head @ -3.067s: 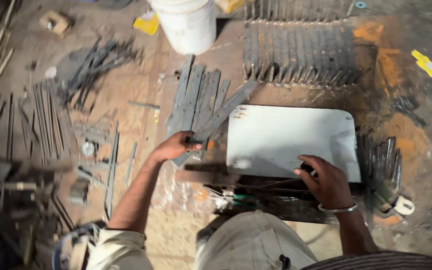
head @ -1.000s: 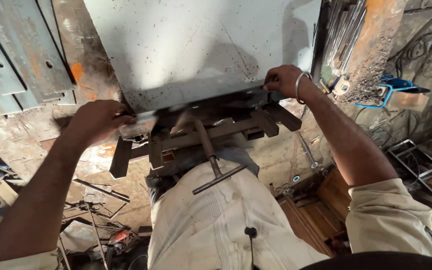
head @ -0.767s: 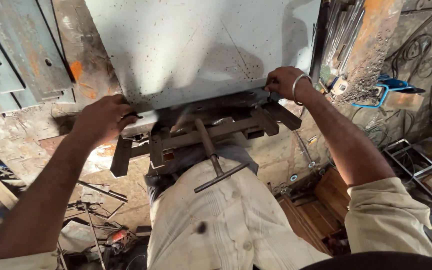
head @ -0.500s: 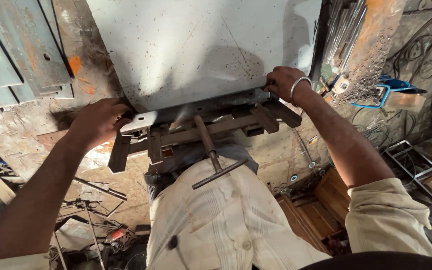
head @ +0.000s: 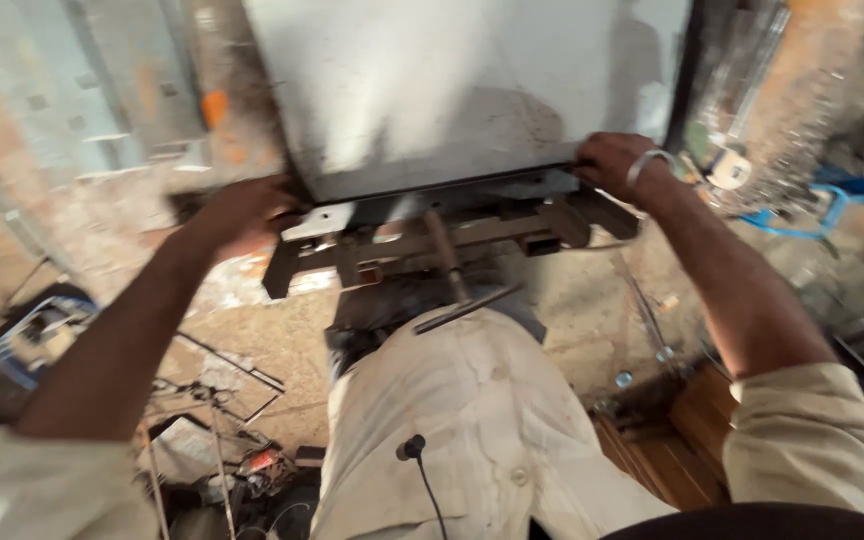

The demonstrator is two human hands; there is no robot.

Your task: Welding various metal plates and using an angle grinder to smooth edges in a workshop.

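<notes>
While blurred, left hand (head: 237, 212) & right hand (head: 607, 160) grip metal sheet (head: 452, 90) edge.

View: swung up from the wide floor scene seen three seconds back to a close, blurred look at the bench edge.
Metal sheet (head: 452, 90): formerly whole and small, now filling the top, near edge at the clamp frame (head: 442, 235).
Left hand (head: 237, 210): off the loose strips, now at the sheet's left corner.
Right hand (head: 612, 160): shifted to the right corner.
</notes>
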